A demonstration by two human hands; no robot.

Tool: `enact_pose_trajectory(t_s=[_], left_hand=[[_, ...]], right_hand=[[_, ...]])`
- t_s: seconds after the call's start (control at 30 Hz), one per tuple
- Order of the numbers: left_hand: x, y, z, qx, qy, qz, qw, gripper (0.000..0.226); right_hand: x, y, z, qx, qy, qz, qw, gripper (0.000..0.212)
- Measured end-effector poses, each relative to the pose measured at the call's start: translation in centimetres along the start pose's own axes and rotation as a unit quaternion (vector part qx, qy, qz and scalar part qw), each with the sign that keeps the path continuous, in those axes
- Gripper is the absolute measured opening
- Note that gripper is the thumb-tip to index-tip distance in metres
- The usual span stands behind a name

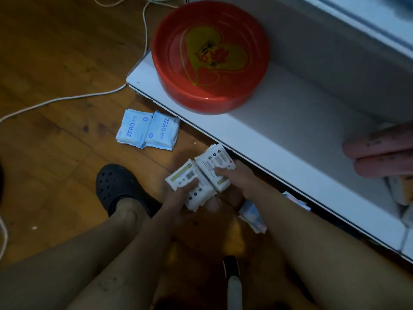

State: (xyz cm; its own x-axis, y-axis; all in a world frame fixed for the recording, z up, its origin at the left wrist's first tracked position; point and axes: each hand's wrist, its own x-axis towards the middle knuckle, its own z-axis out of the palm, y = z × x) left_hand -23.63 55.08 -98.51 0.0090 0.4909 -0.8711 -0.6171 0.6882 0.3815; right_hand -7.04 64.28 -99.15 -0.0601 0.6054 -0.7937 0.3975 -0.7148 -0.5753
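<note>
The white packets point(190, 175) are in two bundles held side by side, just above the wooden floor point(55, 153) and close to the front edge of the white shelf point(268, 135). They look butted together to be squared into one stack. The left hand point(176, 198) has its fingers clamped round the nearer bundle, thumb on top. The right hand point(237, 177) grips the other likewise. Two blue ZERO packets point(147, 130) lie flat near the shelf's corner, probably next to gather, below the red round tin point(210, 57).
</note>
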Motion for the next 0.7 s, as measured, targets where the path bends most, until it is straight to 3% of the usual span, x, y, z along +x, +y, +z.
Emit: enact_pose_trajectory(t_s=[0.17,0.3,0.43,0.57,0.7], left_hand=[[1.6,0.0,0.1,-0.008,-0.001,-0.009,1.000,0.040],[3.1,2.5,-0.8,0.018,0.023,0.014,0.999,0.031],[5.2,6.8,-1.7,0.167,0.021,0.048,0.985,0.060],[6.2,10.0,0.4,0.333,0.003,0.046,0.942,0.052],[7.0,10.9,2.9,0.412,0.000,0.043,0.910,0.044]], right_hand=[[1.4,-0.2,-0.6,-0.035,-0.080,-0.022,0.996,0.057],[1.8,-0.8,-0.7,0.026,-0.087,-0.030,0.995,0.034],[1.1,1.5,0.9,0.098,-0.083,0.006,0.992,0.040],[-0.4,4.2,2.2,0.225,-0.086,0.067,0.968,0.052],[-0.6,4.0,1.8,0.308,-0.030,0.094,0.946,0.041]])
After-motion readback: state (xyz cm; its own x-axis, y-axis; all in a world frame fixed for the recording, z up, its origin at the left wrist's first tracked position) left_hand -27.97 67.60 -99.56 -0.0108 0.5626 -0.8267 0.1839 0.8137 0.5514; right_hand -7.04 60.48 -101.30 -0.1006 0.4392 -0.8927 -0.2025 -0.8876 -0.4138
